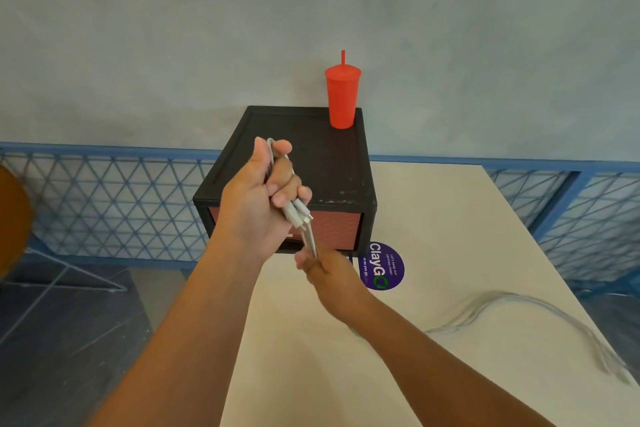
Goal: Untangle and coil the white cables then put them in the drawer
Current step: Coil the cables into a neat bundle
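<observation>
In the left hand (263, 194), raised in front of the black drawer box (332, 163): a folded bundle of white cable (292, 210), gripped in a tight fist. Fingers (287, 184) curled fully round it, thumb lying along its upper end. Plug ends (304, 212) poking out just below the fist.

Lower down, in the right hand (320, 269): the tail of the same bundle, pinched narrow between thumb and fingertips, remaining fingers tucked under and mostly hidden. Both hands close together over the cream table (450, 211).

Well apart to the right, flat on the table: loose white cables (512, 305) in a long, blurred curve.

Drawer (341, 229) with reddish front, shut, partly hidden behind the hands. On the box's top, at its back right corner: a red tumbler (342, 100) with lid and straw, upright. Just in front of the box, flat on the table: a round purple ClayGo sticker (381, 267).
</observation>
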Demonstrator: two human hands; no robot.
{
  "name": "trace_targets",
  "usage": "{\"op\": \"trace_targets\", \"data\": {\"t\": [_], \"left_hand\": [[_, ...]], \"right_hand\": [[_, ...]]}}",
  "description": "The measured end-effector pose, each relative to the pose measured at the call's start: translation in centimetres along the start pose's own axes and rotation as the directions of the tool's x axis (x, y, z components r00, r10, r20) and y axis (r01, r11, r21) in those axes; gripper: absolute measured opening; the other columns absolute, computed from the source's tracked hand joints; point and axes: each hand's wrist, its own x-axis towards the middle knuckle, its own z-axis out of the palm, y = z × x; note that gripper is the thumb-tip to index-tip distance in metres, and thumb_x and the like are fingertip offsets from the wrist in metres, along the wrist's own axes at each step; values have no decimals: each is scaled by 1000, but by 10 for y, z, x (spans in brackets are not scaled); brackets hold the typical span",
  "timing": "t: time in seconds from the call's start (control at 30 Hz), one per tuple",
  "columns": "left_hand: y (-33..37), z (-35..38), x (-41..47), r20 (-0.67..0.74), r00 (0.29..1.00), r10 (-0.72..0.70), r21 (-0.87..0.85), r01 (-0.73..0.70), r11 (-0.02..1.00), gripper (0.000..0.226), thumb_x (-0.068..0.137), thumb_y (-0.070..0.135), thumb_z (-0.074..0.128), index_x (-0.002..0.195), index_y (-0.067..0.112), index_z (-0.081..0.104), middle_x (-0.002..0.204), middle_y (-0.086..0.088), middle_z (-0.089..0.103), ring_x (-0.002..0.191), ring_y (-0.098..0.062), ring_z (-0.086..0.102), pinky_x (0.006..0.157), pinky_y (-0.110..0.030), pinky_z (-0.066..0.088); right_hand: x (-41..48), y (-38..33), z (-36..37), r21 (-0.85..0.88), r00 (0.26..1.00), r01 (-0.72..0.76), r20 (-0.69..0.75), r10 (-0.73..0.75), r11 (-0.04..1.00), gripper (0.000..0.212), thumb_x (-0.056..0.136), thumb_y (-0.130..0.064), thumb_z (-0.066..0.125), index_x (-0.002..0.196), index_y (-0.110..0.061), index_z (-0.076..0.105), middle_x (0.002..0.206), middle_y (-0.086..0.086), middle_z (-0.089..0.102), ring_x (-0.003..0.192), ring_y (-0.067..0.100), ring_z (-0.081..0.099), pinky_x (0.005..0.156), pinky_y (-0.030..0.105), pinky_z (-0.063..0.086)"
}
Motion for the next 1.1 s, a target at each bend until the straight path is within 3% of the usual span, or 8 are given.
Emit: {"op": "trace_targets", "data": {"t": [0.2, 0.33, 0.47, 0.57, 0.67, 0.9, 1.0, 1.1], "left_hand": [[-18, -4, 8, -37, 987, 154, 337, -133, 932, 34, 99, 30, 30, 79, 23, 57, 47, 10, 50, 48, -6, 49, 84, -29, 50], [-37, -16, 6, 29, 970, 243, 808, -166, 565, 29, 98, 31, 35, 78, 34, 57, 59, 11, 61, 53, -8, 55, 51, -17, 50], [-58, -23, -2, 115, 989, 92, 966, -133, 222, 29, 90, 34, 36, 71, 27, 57, 66, 5, 64, 65, -12, 59, 64, -24, 48], [-63, -28, -7, 98, 990, -98, 988, -84, 133, 27, 94, 25, 42, 69, 30, 52, 67, 7, 61, 65, -7, 56, 62, -19, 45], [-64, -26, -15, 36, 968, -249, 974, 22, 226, 32, 97, 30, 40, 68, 23, 52, 57, 7, 55, 53, -4, 49, 51, -14, 41], [-49, -5, -32, 68, 868, -492, 835, 221, 504, 72, 78, 68, 27, 70, 5, 60, 41, 7, 47, 48, -10, 50, 61, -18, 49], [-47, 4, -35, 158, 842, -516, 648, 306, 697, 51, 88, 54, 42, 61, 15, 60, 36, 9, 37, 38, -7, 34, 57, -21, 47], [-48, 8, -36, 261, 822, -506, 401, 384, 831, 40, 79, 50, 62, 55, 18, 58, 34, 12, 36, 32, -2, 29, 50, -21, 45]], "right_hand": [[-25, -13, -8, -172, 989, -48, 129, 71, 984, 20, 94, -35, 41, 79, -22, 46, 69, -7, 49, 62, 8, 44, 57, 25, 36], [-40, -23, -25, -346, 984, -64, 133, 116, 936, 17, 93, -32, 42, 87, -18, 51, 80, 1, 55, 67, 14, 50, 55, 25, 37], [-48, -37, -47, -528, 992, -40, 84, 99, 849, 21, 93, -30, 45, 98, -16, 58, 95, 7, 64, 86, 24, 60, 78, 39, 52], [-50, -43, -63, -572, 997, -10, 57, 52, 820, 21, 92, -30, 48, 107, -23, 61, 104, 3, 67, 92, 20, 61, 82, 33, 49], [-52, -49, -77, -549, 1000, 12, 6, -11, 835, 22, 90, -33, 53, 111, -33, 62, 106, -5, 69, 91, 13, 61, 82, 28, 48], [-50, -55, -100, -561, 985, 88, -74, -155, 823, 14, 82, -42, 60, 89, -31, 63, 86, -7, 70, 75, 13, 60, 66, 22, 46], [-51, -51, -101, -476, 967, 148, -114, -228, 867, 25, 83, -49, 52, 91, -30, 66, 82, -7, 70, 76, 15, 63, 67, 25, 51], [-51, -50, -96, -329, 941, 263, -118, -316, 907, 46, 81, -65, 35, 94, -33, 66, 76, -24, 62, 82, 4, 59, 69, 19, 49]]}}
